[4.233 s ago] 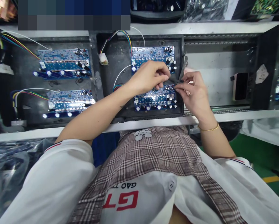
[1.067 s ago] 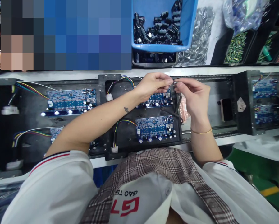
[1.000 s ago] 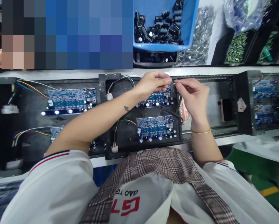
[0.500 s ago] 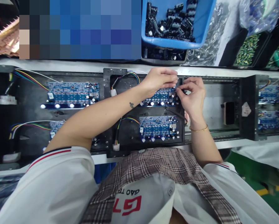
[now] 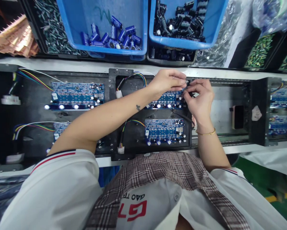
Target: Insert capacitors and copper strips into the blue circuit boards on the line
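Capacitors point(image 5: 169, 105) already stood along the near edges of the upper circuit board point(image 5: 173, 99) and the lower circuit board point(image 5: 164, 127), both in one black tray point(image 5: 134, 137) with coloured wires point(image 5: 138, 121) running to them, so that much looked done. The left hand point(image 5: 169, 81) and right hand point(image 5: 199, 95) were just beside each other over the upper board's far right corner, fingertips of each drawn close; whether either was clamped on something could not be told. Work at that corner seemed unfinished; the lower board lay untouched.
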Demonstrator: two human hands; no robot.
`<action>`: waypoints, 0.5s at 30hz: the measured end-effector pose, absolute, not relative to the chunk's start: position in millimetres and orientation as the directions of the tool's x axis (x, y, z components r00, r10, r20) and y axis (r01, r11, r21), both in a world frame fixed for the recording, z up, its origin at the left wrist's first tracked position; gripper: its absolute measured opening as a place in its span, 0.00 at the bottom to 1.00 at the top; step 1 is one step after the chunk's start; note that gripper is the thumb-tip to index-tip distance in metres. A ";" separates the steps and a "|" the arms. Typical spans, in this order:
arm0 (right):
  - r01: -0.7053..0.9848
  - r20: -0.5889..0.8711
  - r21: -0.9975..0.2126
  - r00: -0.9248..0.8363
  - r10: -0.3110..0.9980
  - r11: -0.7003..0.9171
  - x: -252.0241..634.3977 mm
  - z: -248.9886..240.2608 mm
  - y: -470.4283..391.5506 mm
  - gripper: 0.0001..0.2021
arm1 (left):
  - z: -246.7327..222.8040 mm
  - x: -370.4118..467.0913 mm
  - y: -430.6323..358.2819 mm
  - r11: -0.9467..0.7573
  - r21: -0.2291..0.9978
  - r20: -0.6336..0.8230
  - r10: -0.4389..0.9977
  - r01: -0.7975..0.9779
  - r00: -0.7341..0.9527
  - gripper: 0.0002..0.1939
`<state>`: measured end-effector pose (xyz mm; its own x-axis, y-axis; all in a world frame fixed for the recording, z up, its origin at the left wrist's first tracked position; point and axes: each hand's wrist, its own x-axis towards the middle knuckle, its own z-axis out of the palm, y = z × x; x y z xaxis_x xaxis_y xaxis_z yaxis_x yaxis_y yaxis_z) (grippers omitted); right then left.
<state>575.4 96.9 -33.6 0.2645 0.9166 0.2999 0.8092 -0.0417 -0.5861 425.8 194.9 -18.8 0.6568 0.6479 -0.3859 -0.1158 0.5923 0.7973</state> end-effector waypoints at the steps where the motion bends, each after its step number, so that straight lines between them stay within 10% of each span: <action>1: 0.814 0.292 -0.579 0.262 0.920 -0.048 575.9 -34.3 97.3 0.04 | -18.5 425.6 195.0 0.593 0.798 -0.389 0.643 -0.107 0.660 0.07; 15: 0.544 0.268 -0.835 0.280 0.922 0.077 560.8 28.3 64.0 0.05 | 21.0 401.1 172.6 0.566 0.823 -0.367 0.474 0.043 0.800 0.03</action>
<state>560.8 64.0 28.3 0.2803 0.9219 0.2675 0.5445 0.0768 -0.8352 401.1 172.6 21.0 0.8003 0.4740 -0.3672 0.0427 0.5658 0.8234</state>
